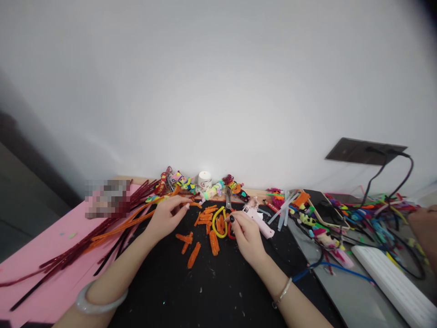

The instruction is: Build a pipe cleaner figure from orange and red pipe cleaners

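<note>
My left hand (170, 217) is over the dark mat's far left part, thumb and forefinger closed on an orange pipe cleaner (195, 204) whose end sticks out past the fingertips. My right hand (246, 234) is curled beside the scissors (214, 224), which have yellow and red handles and blades toward the wall. Its thumb and fingertips come together at the handles; what is between them is hidden. Short folded bundles of orange pipe cleaner (194, 255) lie loose between and in front of both hands. Right behind my right hand rests a pale pink glue gun (263, 224).
Long dark red pipe cleaners (77, 248) spread over the pink surface (32, 273) on the left. A white paper cup (205, 180) and colourful pipe-cleaner figures line the wall. On the right are glue sticks (284, 209), a phone (322, 207), cables, and a white keyboard (392, 280).
</note>
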Motion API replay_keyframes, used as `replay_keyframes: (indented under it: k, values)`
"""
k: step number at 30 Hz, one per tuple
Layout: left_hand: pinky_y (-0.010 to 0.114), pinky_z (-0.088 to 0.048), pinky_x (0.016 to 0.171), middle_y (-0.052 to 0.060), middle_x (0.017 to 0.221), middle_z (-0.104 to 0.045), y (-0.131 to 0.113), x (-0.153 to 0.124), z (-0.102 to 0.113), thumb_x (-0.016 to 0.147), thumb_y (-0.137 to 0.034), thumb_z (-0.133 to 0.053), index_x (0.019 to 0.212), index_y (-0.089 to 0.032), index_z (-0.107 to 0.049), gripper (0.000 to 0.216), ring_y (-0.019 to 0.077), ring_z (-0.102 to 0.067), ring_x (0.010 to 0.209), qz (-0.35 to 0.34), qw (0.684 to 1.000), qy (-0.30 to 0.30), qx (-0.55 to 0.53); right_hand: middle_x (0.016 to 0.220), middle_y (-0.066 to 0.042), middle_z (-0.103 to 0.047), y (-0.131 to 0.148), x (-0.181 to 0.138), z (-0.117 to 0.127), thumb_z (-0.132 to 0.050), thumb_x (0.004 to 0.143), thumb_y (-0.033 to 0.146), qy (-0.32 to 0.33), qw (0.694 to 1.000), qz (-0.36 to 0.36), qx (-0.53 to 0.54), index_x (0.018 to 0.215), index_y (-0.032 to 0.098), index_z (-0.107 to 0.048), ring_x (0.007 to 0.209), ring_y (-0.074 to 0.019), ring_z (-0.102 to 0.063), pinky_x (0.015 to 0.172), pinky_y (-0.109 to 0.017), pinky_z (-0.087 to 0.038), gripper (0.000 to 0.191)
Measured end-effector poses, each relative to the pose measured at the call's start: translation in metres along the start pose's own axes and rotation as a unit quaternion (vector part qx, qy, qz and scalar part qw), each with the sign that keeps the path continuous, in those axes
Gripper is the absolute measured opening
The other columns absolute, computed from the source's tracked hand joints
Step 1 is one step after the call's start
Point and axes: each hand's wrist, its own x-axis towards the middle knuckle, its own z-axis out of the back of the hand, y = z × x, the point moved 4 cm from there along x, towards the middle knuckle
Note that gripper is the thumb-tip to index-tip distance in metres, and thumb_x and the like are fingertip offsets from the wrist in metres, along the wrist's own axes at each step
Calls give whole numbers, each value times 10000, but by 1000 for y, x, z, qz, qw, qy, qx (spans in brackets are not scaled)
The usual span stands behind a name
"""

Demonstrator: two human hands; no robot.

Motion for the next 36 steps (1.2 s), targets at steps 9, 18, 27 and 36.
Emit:
replay_keyframes:
  k: [9,18,27,36]
  values:
    - [208,-280,427,-70,496,-434,6,-9,-18,624,-176,-446,717,-195,-523,123,101,-382,420,104,940,182,-270,816,-66,-652,0,-2,1,-410,966,189,-5,1000,-9,-5,832,192,-631,771,-201,-630,698,-310,-509,259]
    - [247,-399,584,-13,607,-586,-11,-8,-20,834,-214,-422,670,-198,-580,228,158,-547,583,-4,975,220,13,816,-64,-664,-1,0,1,-415,968,200,-6,1000,-7,4,841,195,-646,763,-195,-623,709,-308,-512,263]
    - [337,-511,813,90,1018,-757,23,2,11,865,-166,-385,997,-196,-665,311,262,-698,950,66,976,-3,207,804,-68,-656,0,-1,1,-417,961,183,-9,1000,2,2,816,196,-625,758,-202,-629,691,-306,-508,253]
    - [312,-475,685,83,959,-764,31,-2,6,777,-248,-607,884,-246,-708,147,297,-708,853,60,963,136,224,794,-69,-651,-1,-2,1,-411,964,181,-5,1000,1,-1,805,189,-624,747,-196,-618,679,-303,-496,266]
